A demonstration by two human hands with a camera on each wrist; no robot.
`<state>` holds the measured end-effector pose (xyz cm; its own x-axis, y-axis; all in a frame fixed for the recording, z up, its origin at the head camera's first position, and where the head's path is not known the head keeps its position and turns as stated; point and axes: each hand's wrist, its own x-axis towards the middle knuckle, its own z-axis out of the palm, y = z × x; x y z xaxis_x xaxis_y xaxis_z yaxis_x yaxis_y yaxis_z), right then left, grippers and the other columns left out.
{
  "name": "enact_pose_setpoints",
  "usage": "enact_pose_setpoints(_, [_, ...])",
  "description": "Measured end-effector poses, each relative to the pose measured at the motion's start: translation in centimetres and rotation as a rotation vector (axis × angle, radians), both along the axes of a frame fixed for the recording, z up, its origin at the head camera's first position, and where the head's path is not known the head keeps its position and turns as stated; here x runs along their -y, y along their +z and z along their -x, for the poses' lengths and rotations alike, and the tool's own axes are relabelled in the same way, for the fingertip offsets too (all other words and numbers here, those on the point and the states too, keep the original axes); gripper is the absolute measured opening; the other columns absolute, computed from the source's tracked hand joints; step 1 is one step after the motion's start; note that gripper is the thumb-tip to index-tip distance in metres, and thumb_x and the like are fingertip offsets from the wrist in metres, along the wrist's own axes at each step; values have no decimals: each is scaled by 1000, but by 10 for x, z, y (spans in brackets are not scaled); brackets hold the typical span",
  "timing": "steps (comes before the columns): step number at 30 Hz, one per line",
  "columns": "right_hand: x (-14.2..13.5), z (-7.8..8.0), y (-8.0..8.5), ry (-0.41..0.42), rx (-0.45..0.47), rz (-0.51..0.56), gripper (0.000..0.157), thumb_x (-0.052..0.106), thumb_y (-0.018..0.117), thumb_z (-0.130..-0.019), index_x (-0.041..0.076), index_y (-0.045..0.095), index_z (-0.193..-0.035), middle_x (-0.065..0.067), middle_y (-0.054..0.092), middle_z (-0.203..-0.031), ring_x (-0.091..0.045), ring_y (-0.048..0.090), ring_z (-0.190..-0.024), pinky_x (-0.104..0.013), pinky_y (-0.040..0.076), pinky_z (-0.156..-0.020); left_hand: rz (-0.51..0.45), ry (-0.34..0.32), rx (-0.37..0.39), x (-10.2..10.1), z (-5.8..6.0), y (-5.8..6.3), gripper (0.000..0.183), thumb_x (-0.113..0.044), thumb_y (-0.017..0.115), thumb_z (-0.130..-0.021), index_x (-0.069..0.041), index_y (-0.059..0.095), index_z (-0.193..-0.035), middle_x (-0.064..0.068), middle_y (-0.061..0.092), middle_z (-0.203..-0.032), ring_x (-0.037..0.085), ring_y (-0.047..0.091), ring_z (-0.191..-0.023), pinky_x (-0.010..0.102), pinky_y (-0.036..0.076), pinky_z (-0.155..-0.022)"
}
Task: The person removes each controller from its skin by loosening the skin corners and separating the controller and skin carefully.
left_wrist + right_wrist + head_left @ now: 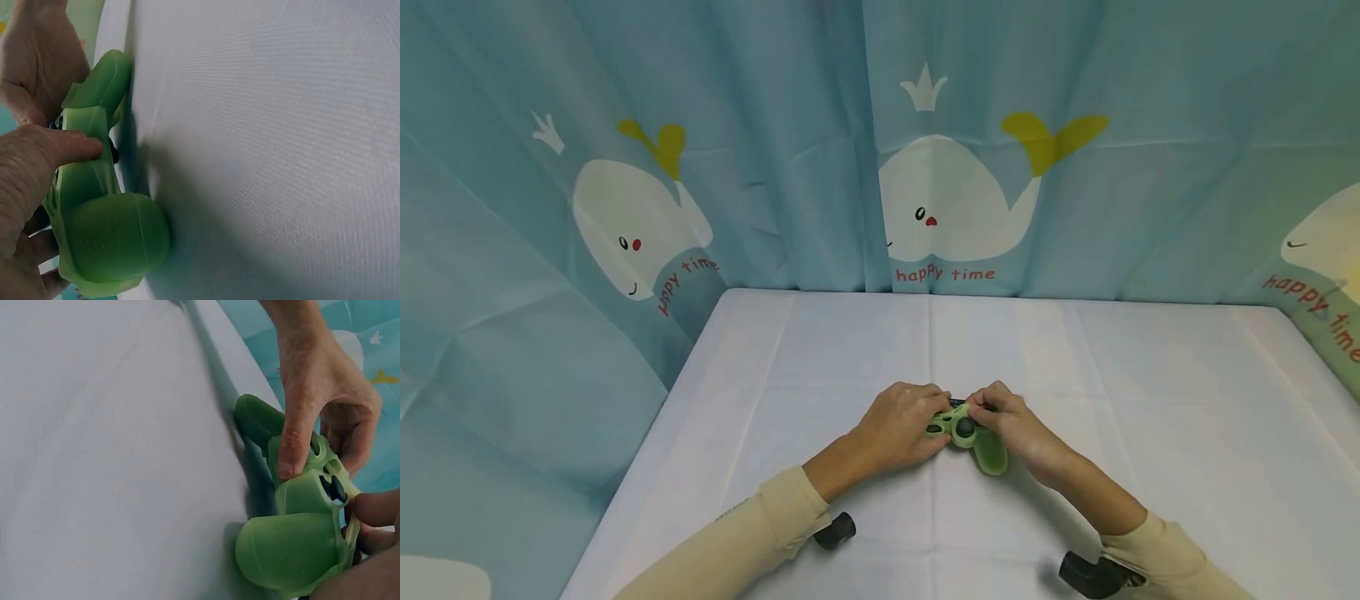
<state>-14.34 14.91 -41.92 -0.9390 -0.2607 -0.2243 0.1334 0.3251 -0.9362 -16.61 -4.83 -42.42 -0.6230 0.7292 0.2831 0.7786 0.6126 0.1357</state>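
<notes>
A game controller (964, 427) in a light green, rubbery cover (991, 454) lies on the white table, both hands on it. Black thumbsticks show through openings in the cover. My left hand (904, 427) grips its left part; in the right wrist view, the left thumb (293, 450) presses the cover's near side. The fingers of my right hand (1017, 429) pinch the upper right edge of the cover. Seen from the left wrist, one rounded green grip (119, 237) is close to the tabletop. Most of the controller's upper face is hidden by the hands.
White cloth covers the table (835, 350). Blue-green curtains (790, 167) printed with whales hang behind it and at its sides. A black wrist device (835, 531) sits under the left cuff, another black device (1097, 575) under the right.
</notes>
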Motion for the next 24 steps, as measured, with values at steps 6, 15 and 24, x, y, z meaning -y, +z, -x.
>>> enact_pose_setpoints(6, [-3,0,-2,-8,64,123,26,25,55,-90,1,58,-101,-11,40,-109,-24,35,-107,-39,25,-91,-6,22,2,-1,0,3,24,-38,69,-77,-19,67,-90,-6,61,-101,6,58,-85,29,45,-70])
enact_pose_setpoints(15, [-11,-16,-9,89,-323,-126,14,30,60,-87,22,65,-96,1,42,-99,-19,29,-99,-48,18,-85,-9,36,26,1,1,2,30,-40,69,-76,-20,70,-98,-5,62,-106,7,59,-89,29,45,-73])
enact_pose_setpoints(24, [-22,-31,-16,203,-947,-638,34,21,67,-81,29,64,-113,9,38,-94,-18,34,-89,-56,19,-83,8,42,2,2,0,1,32,-42,68,-76,-20,69,-99,-5,61,-109,9,57,-98,32,44,-79])
